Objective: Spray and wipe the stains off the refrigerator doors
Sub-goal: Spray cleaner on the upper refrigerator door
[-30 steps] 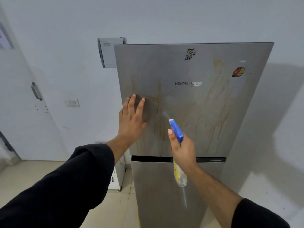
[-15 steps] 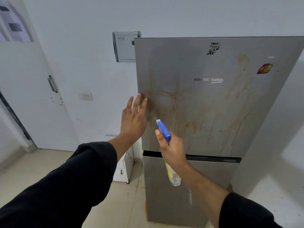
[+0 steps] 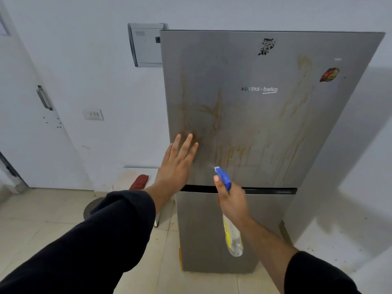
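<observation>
Grey: two doors (image 3: pixel 265 128), one spray bottle (image 3: pixel 233 236)

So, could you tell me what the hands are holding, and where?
Right hand grips the spray bottle at its neck; left hand holds nothing.

We see a white wall (image 3: pixel 95 60) at the back, with a grey panel box (image 3: pixel 146 45) mounted high on it. A white switch plate (image 3: pixel 93 114) sits lower down, left of the box. Far left we have a white door (image 3: pixel 25 134) with a metal handle (image 3: pixel 44 98) upright near its right edge. The floor (image 3: pixel 42 219) is beige tile, speckled with grime on the right. A low white unit (image 3: pixel 127 175) stands against the wall, its top stained. A round grey disc (image 3: pixel 93 207) lies on the floor just in front, partly hidden.
</observation>
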